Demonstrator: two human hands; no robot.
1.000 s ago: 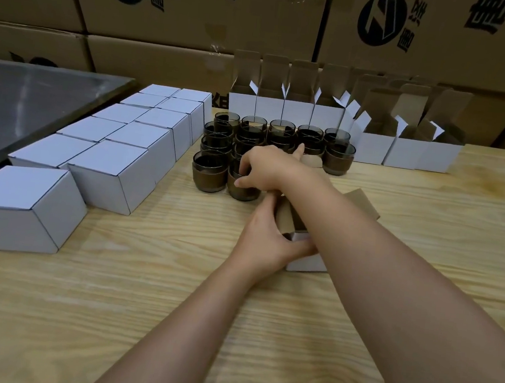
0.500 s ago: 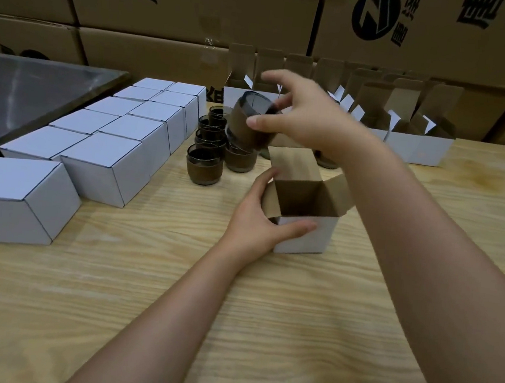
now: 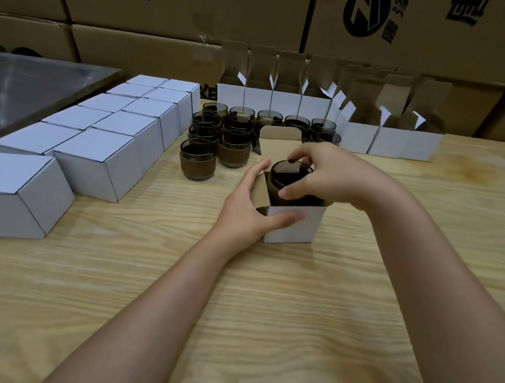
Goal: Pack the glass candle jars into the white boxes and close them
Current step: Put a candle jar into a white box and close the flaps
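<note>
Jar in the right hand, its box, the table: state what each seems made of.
Jar: likely smoky dark glass, glossy; the see-through rim catches light. Its brown lower part may be wax or a sleeve. Box: thin cardboard, matte white outside, raw brown inside the flaps. Table: pale wood or wood-look laminate, with visible grain.

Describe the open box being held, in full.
The box is a white carton, brown inside, standing upright on the table. Its top is open: the tuck lid stands up at the back, a side flap angles out left. The left hand grips its left corner, thumb across the front. A dark jar, held by the right hand, sits partly inside.
</note>
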